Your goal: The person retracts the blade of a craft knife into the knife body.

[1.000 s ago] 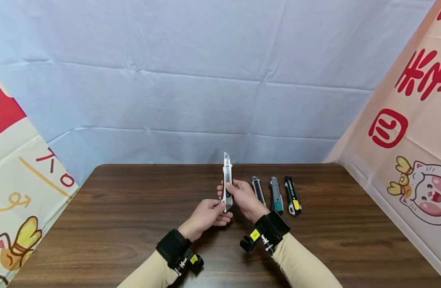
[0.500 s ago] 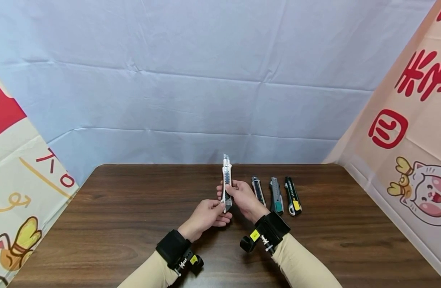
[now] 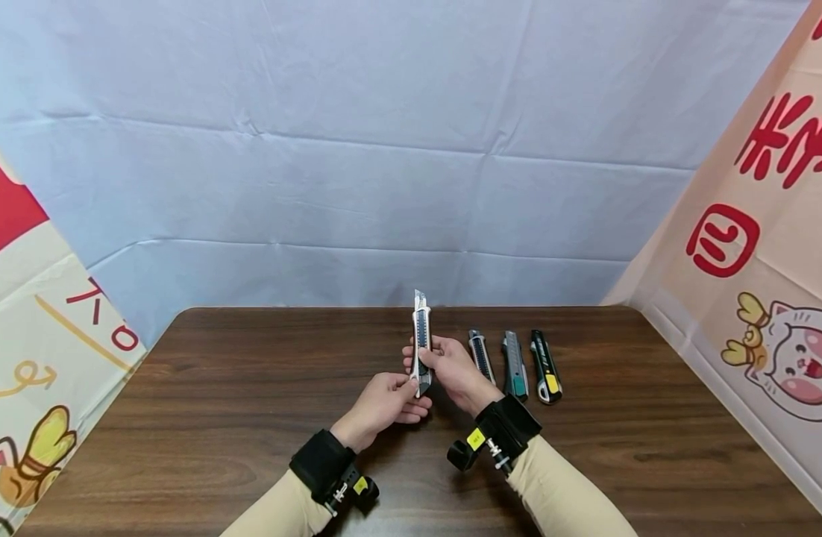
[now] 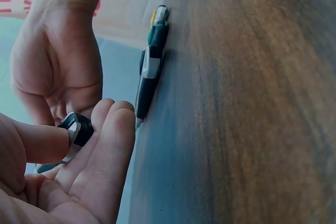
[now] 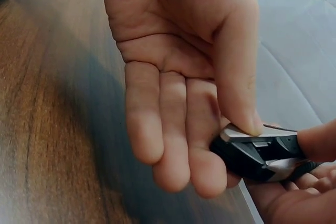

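I hold a white and silver utility knife (image 3: 421,332) upright above the wooden table (image 3: 250,388), a short length of blade showing at its top. My left hand (image 3: 411,399) pinches its lower end, the dark butt (image 4: 76,132) sitting between thumb and fingers (image 4: 107,140). Higher up, my right hand (image 3: 430,358) grips the body, with its thumb (image 5: 239,93) pressed on the knife's face (image 5: 262,153) and the fingers behind it.
Three more utility knives lie side by side on the table to the right of my hands: a grey one (image 3: 481,356), a grey-green one (image 3: 515,364) and a black-yellow one (image 3: 545,365). Cloth backdrops rise behind and at both sides.
The knife's tip sits slightly lower and further left than a second ago. Both hands keep their hold in nearly the same place.
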A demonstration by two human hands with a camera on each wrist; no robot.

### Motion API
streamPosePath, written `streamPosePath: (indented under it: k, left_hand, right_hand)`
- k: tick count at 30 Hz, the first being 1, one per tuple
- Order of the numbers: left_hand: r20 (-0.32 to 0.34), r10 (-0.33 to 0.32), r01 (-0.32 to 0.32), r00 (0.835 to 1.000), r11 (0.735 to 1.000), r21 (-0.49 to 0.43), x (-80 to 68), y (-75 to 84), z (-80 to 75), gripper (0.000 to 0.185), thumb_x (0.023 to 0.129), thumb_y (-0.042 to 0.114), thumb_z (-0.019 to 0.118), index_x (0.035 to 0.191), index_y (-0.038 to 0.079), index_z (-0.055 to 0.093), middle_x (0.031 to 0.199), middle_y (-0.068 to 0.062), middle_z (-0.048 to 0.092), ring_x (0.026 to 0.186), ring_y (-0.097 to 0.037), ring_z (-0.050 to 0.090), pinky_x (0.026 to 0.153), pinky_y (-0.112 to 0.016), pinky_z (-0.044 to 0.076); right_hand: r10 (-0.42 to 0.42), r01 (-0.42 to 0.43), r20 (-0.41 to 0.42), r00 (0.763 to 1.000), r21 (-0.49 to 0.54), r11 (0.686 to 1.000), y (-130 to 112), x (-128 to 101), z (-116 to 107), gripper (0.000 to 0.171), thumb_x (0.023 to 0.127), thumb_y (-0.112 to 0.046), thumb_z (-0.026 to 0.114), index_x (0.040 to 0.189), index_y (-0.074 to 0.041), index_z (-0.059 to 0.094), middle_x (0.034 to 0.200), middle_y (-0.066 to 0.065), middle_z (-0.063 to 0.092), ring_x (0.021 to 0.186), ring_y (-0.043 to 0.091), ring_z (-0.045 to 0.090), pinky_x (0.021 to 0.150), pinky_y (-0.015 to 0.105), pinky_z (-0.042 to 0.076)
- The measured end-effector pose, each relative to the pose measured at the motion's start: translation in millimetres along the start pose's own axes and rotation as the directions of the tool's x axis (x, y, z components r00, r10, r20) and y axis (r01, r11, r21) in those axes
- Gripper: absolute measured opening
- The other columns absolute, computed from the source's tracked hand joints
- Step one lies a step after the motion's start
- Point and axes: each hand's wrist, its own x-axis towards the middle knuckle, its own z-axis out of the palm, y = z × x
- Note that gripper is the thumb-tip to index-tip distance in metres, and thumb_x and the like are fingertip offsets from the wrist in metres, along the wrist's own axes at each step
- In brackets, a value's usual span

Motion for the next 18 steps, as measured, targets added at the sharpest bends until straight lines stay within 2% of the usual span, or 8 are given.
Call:
streamPosePath:
  k: [6,11,15,18]
  left_hand:
    - [0.004,-0.009,0.009,1.000,1.000,-0.005,2.0,-2.4,-1.9,0.037,0.105,0.017,0.043,0.126,-0.010,0.056,0.101,-0.020,0.072,0.083,-0.014,0.072,0.077,-0.031,0.062]
    - [0.031,-0.020,0.020,0.999,0.999,-0.025,2.8,-4.2,-5.2,0.039,0.106,0.019,0.043,0.131,-0.009,0.053,0.110,-0.024,0.070,0.089,-0.017,0.072,0.080,-0.032,0.062]
    - [0.042,-0.025,0.026,0.999,0.999,-0.029,1.7,-3.7,-7.1,0.038,0.105,0.015,0.044,0.131,-0.011,0.052,0.115,-0.026,0.067,0.093,-0.017,0.072,0.083,-0.032,0.061]
    - [0.027,-0.017,0.019,0.999,0.999,-0.045,0.1,-3.2,-8.2,0.036,0.104,0.012,0.045,0.129,-0.013,0.053,0.113,-0.026,0.068,0.093,-0.016,0.071,0.085,-0.031,0.061]
  right_hand:
    - [0.002,-0.002,0.012,1.000,-0.003,1.000,1.3,0.9,-0.8,0.036,0.103,-0.002,0.042,0.137,0.009,0.043,0.132,0.028,0.056,0.094,0.011,0.065,0.089,0.029,0.056]
    - [0.012,-0.012,-0.002,1.000,0.001,1.000,0.8,1.8,-0.7,0.034,0.103,-0.003,0.043,0.136,0.006,0.046,0.130,0.024,0.059,0.097,0.013,0.065,0.091,0.031,0.056]
    - [0.004,-0.004,-0.005,1.000,0.010,1.000,-0.3,2.8,-1.9,0.037,0.103,-0.004,0.043,0.139,0.006,0.044,0.132,0.024,0.058,0.099,0.013,0.065,0.092,0.031,0.056]
    - [-0.006,0.006,0.000,1.000,0.011,1.000,1.2,4.2,-0.9,0.039,0.103,-0.005,0.043,0.140,0.007,0.042,0.133,0.025,0.058,0.100,0.012,0.065,0.091,0.029,0.056]
